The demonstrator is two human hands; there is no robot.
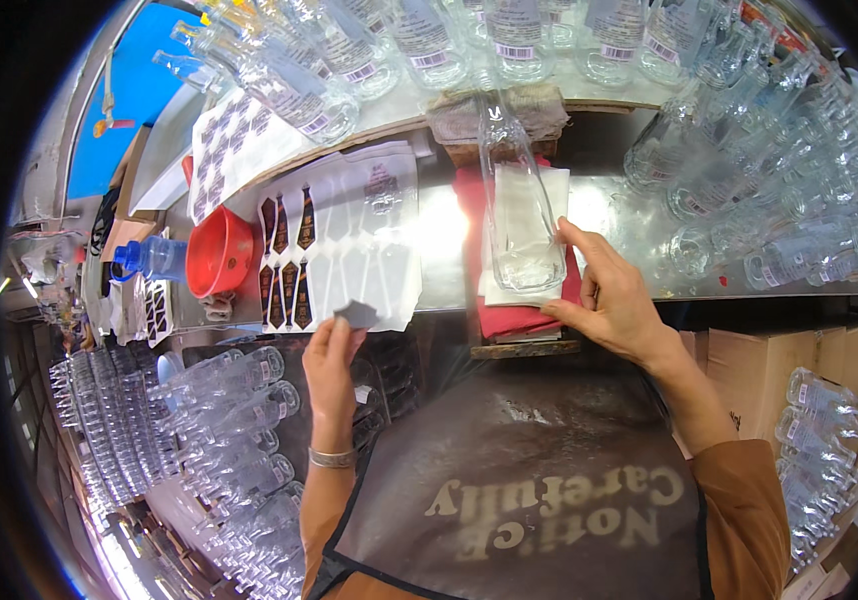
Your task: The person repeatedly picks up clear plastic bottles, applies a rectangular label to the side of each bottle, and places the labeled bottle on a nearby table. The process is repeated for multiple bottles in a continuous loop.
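A clear glass bottle (527,225) lies on folded white cloth (555,192) over red cloth (476,200), its neck pointing away from me on a rolled cloth rest (549,108). My right hand (611,295) is at the bottle's base end, index finger along its right side and thumb at its bottom corner. Between the thumb and fingers of my left hand (333,350) is a small dark grey sticker label (359,314), its printed side not visible. That hand is over the near edge of a label sheet (374,215), where dark tie-shaped labels (305,220) remain on the left.
An orange-red bowl (219,252) and a blue-capped plastic bottle (154,258) stand left of the sheet. Glass bottles crowd the far shelf (429,50) and right side (749,180). More bottles (239,430) stand low at left. Cardboard boxes (759,370) are at lower right.
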